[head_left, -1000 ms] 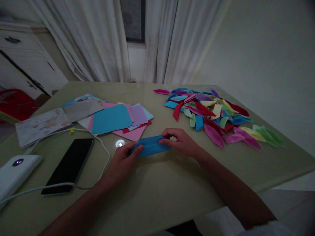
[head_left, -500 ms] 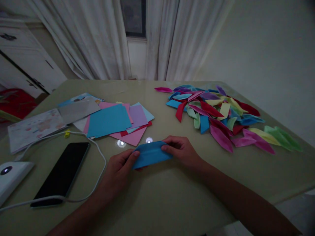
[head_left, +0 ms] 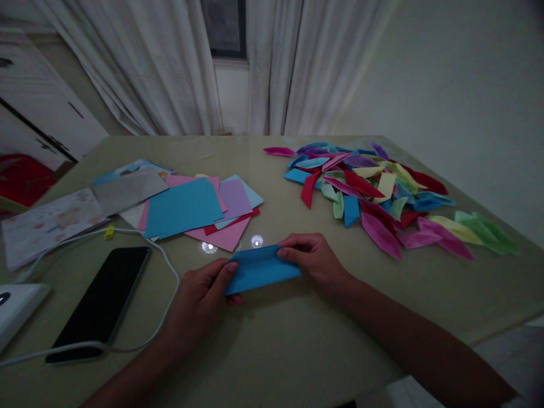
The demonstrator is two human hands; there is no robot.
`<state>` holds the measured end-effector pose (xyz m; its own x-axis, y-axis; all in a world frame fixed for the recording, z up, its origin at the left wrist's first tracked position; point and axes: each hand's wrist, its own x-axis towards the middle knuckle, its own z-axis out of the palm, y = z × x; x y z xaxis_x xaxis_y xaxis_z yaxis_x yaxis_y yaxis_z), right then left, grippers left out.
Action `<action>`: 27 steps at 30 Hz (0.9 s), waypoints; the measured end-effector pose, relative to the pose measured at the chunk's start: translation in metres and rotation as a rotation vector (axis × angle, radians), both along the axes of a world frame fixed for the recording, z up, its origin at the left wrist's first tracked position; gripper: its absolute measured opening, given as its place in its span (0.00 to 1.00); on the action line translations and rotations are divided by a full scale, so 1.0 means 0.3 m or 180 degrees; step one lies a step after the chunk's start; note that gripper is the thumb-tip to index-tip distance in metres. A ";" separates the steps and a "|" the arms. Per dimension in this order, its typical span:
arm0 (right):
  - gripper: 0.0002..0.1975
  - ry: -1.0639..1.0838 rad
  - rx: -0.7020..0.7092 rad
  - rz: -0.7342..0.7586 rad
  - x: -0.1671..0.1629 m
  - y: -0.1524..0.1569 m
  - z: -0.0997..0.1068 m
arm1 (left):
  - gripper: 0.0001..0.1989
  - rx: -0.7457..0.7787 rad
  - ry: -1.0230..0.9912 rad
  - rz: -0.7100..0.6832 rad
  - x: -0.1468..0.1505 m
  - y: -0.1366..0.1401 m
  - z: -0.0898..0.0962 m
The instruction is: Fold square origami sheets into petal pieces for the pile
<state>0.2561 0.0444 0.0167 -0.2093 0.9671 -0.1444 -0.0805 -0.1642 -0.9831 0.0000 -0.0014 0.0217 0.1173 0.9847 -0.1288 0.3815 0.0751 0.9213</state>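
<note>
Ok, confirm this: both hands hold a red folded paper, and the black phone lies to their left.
Not red: the head view shows the left hand and right hand holding a blue folded paper. The black phone does lie to their left.

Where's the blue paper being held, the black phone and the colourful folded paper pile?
Blue paper (head_left: 261, 270): head view, middle of its upper face.
Black phone (head_left: 102, 297): head view, middle of its dark face.
Folded paper pile (head_left: 363, 184): head view, near its middle.

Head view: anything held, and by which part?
Yes, a blue paper piece. The left hand holds it at its left end; the right hand holds it near its upper right corner.
</note>
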 end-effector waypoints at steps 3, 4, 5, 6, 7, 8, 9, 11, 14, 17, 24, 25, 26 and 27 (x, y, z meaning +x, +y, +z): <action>0.11 0.0010 -0.0025 -0.0052 0.000 0.002 -0.009 | 0.23 0.0101 0.0086 -0.0142 -0.007 0.003 0.001; 0.11 -0.0023 0.0002 -0.0049 0.000 0.001 -0.009 | 0.23 0.0131 0.0110 -0.0178 -0.009 0.004 0.001; 0.11 -0.0087 0.0065 -0.0054 0.000 -0.001 -0.008 | 0.23 0.0168 0.0134 -0.0203 -0.011 0.005 0.001; 0.11 -0.0181 0.0177 -0.0076 0.000 -0.005 -0.005 | 0.23 0.0204 0.0162 -0.0226 -0.012 0.006 0.001; 0.11 -0.0294 0.0339 -0.0134 -0.001 -0.010 0.000 | 0.22 0.0248 0.0194 -0.0241 -0.013 0.007 0.001; 0.11 -0.0420 0.0553 -0.0222 -0.001 -0.016 0.007 | 0.22 0.0300 0.0230 -0.0245 -0.014 0.008 0.001; 0.10 -0.0546 0.0803 -0.0313 -0.001 -0.023 0.014 | 0.22 0.0357 0.0267 -0.0244 -0.014 0.008 0.000; 0.09 -0.0729 0.1267 -0.0413 -0.001 -0.034 0.026 | 0.22 0.0489 0.0365 -0.0221 -0.015 0.005 -0.005; 0.10 -0.0735 0.1446 -0.0347 0.003 -0.034 0.026 | 0.21 0.0779 0.0529 -0.0194 -0.018 -0.004 -0.020; 0.14 -0.0536 0.1193 -0.0312 0.008 -0.018 0.009 | 0.18 0.1009 0.0598 -0.0246 -0.020 -0.013 -0.034; 0.09 -0.0548 0.1433 -0.0196 0.008 -0.014 0.017 | 0.19 0.1007 0.0601 -0.0294 -0.018 -0.016 -0.040; 0.09 -0.0600 0.1456 -0.0178 0.008 -0.016 0.022 | 0.19 0.1007 0.0602 -0.0300 -0.018 -0.016 -0.040; 0.08 -0.0644 0.1458 -0.0150 0.009 -0.018 0.027 | 0.19 0.1017 0.0596 -0.0305 -0.018 -0.016 -0.040; 0.08 -0.0676 0.1448 -0.0126 0.010 -0.019 0.030 | 0.19 0.1013 0.0589 -0.0323 -0.018 -0.016 -0.040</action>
